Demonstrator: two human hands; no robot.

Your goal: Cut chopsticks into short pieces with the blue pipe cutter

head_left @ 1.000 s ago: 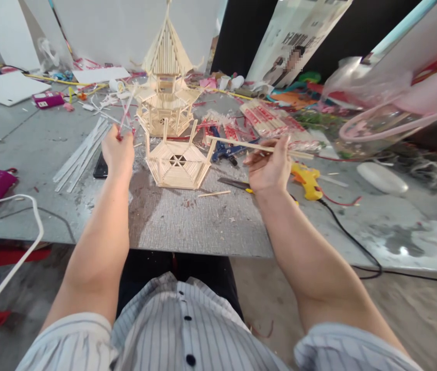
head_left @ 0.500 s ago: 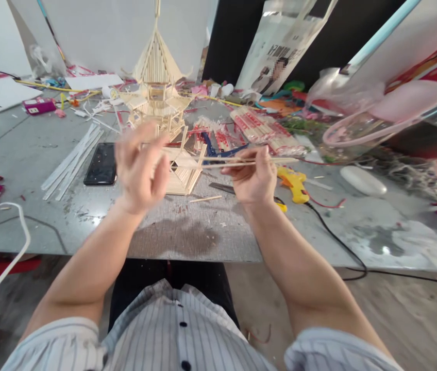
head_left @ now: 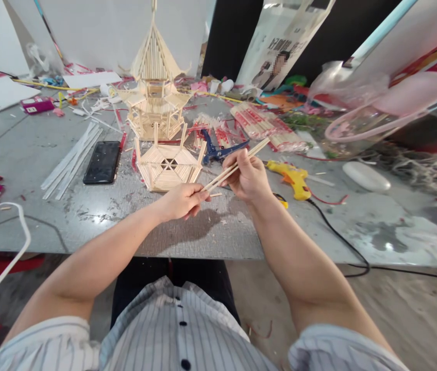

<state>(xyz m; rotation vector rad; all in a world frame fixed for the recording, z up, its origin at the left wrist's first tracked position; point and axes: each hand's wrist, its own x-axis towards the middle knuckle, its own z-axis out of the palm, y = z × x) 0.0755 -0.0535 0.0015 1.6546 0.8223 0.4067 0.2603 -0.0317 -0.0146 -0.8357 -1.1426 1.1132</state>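
Gripping, two hands, one set of sticks. Left hand (head_left: 182, 200): thumb and fingers pinched together on the near left end of the pale wooden sticks (head_left: 257, 147). Right hand (head_left: 250, 178): fingers curled in, thumb pressed over the same sticks farther along; far right ends project beyond it. Sticks held slantwise above the table (head_left: 187, 242), apparently two; exact count uncertain where fingers cover them.

Just beyond the left hand: one hexagonal stick frame (head_left: 182, 175) with upright posts, near edge partly covered by that hand. Behind it: one tiered stick tower (head_left: 152, 56), spire tip cut off at the top edge.

Right of the right hand: one yellow glue gun (head_left: 298, 181); one yellow-and-black handle (head_left: 281, 201), mostly hidden by the wrist. Far side: blue tool (head_left: 218, 153), partly hidden; wrapped stick packets (head_left: 257, 121). Left: black phone (head_left: 102, 162); white strips (head_left: 72, 159), overlapping, number unclear.
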